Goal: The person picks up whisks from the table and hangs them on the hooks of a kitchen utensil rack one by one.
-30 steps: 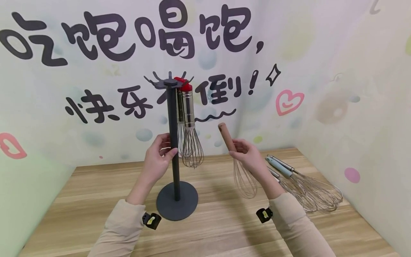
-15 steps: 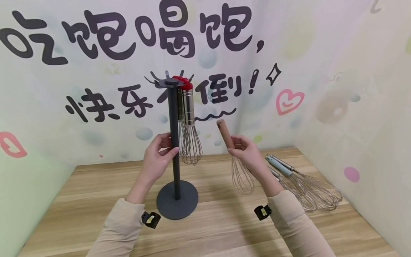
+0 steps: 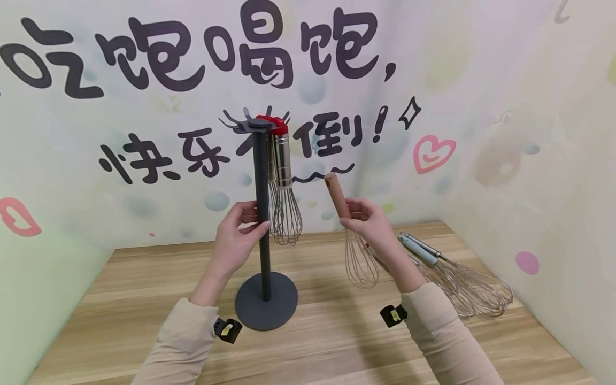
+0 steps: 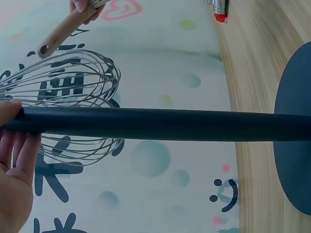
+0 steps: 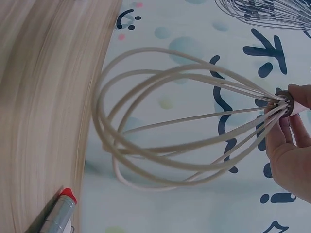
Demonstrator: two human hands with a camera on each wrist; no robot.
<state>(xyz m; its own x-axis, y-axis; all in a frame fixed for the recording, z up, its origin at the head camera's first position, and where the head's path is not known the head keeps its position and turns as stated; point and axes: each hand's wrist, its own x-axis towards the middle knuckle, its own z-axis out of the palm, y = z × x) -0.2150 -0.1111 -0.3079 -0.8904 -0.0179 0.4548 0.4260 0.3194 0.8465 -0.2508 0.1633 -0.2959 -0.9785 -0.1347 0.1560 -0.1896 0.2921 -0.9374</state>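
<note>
My left hand (image 3: 237, 235) grips the dark pole (image 3: 261, 176) of an upright stand with a ring of hooks on top. From the hooks hang metal-handled whisks (image 3: 283, 160) with red ends, partly behind the pole. To the right of the stand, my right hand (image 3: 369, 224) pinches a wooden-handled whisk (image 3: 338, 198) at the lower handle. Its handle points up and tilts left, and its wire loops (image 5: 160, 131) hang down, clear of the table. In the left wrist view, the wooden handle (image 4: 63, 34) shows a hole at its end.
Several whisks (image 3: 467, 289) lie on the wood table at the right, one with a light blue handle (image 3: 417, 249). The stand's round base (image 3: 266, 301) rests on the table (image 3: 144, 299). A printed wall sheet (image 3: 159, 214) stands close behind.
My right hand has risen slightly and moved a little left with the wooden-handled whisk. The stand's hooks and hanging whisks have shifted slightly, while my left hand stays on the pole.
</note>
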